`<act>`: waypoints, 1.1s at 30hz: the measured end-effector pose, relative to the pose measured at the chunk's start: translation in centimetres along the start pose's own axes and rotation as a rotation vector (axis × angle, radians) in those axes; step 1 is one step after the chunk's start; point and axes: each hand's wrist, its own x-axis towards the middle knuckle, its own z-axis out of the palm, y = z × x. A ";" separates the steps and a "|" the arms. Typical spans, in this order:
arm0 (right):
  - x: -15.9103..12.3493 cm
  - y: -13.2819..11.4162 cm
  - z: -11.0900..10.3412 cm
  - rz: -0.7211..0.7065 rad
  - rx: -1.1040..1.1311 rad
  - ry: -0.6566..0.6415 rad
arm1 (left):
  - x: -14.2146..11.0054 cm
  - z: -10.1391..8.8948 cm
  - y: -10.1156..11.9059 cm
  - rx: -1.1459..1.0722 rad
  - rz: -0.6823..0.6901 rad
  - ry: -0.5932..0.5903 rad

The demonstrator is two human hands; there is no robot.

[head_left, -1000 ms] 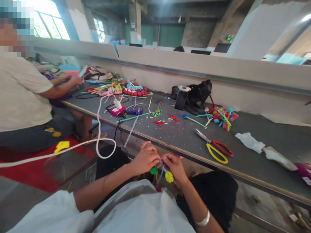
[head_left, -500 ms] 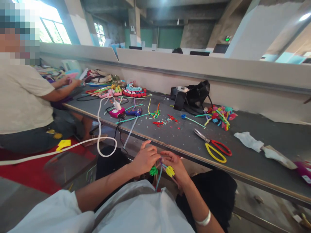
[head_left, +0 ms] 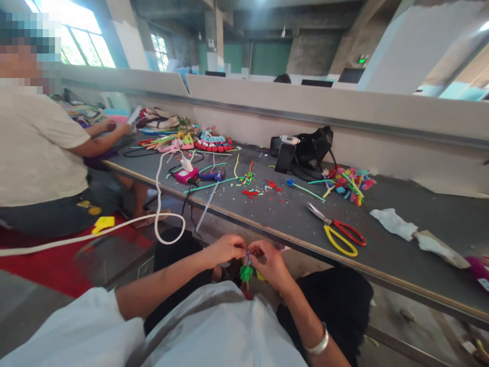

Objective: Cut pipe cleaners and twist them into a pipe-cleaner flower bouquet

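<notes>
My left hand [head_left: 228, 250] and my right hand [head_left: 269, 263] meet above my lap, just off the table's near edge. Both are closed in a pinch on a thin purple pipe-cleaner piece [head_left: 248, 258], whose ends the fingers hide. Right below it hangs a fluffy green flower [head_left: 246, 273]. A yellow flower [head_left: 261, 276] shows partly from behind my right fingers. Something red is glimpsed lower down, too small to name. On the table lie scissors [head_left: 336, 230] with one red and one yellow handle, blades spread a little.
A glue gun [head_left: 212, 176] and a pink device [head_left: 186, 175] with a white cable [head_left: 157, 193] lie at left. Coloured clippings [head_left: 250, 193], a flower bunch [head_left: 353, 186], a black bag [head_left: 315, 148] and a crumpled tissue [head_left: 393, 223] are on the table. A co-worker [head_left: 42, 148] sits at left.
My left fingers have come down and closed in a pinch beside my right fingertips. The green flower has shifted slightly right, and the yellow one is now mostly covered by my right hand.
</notes>
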 end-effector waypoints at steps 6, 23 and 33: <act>-0.1 -0.1 -0.3 -0.142 -0.145 -0.010 | 0.1 -0.3 0.5 -0.139 -0.092 -0.002; -0.7 -0.3 0.6 0.058 0.001 0.159 | -1.2 0.4 1.9 0.489 0.378 0.214; 0.3 0.6 0.2 0.212 0.249 0.021 | -1.1 -0.1 1.1 0.557 0.499 0.194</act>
